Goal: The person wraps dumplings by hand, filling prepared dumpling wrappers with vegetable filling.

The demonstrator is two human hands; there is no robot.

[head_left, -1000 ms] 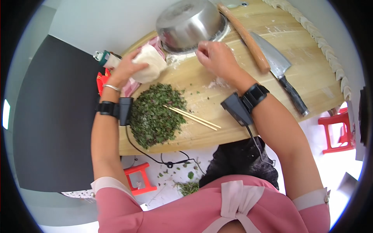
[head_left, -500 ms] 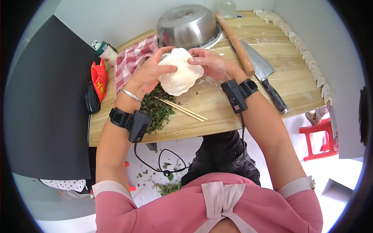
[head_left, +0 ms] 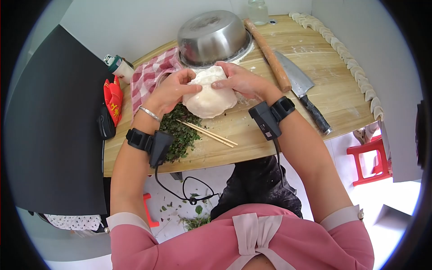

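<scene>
Between both hands hangs a flat round piece of white dough (head_left: 210,99), held up above the table. My left hand (head_left: 175,90) pinches its left edge, with the thumb lying on the front face. My right hand (head_left: 240,80) grips the upper right edge, thumb pressed on the dough as well. Behind the thumbs most of the fingers are hidden. Just below my left hand lies a heap of chopped green leaves (head_left: 177,137), with a pair of chopsticks (head_left: 209,133) resting at its right side.
An upturned metal basin (head_left: 213,38) stands at the back, beside a checked cloth (head_left: 150,72). To the right lie a rolling pin (head_left: 270,56) and a cleaver (head_left: 299,81). Dumplings (head_left: 348,58) line the table's right edge. A glass jar (head_left: 258,12) and a bottle (head_left: 120,68) stand farther back.
Both thumbs have moved along the dough's upper part, and its top edge now looks folded or bunched. The hands sit slightly lower in view, as the camera has shifted a little.
</scene>
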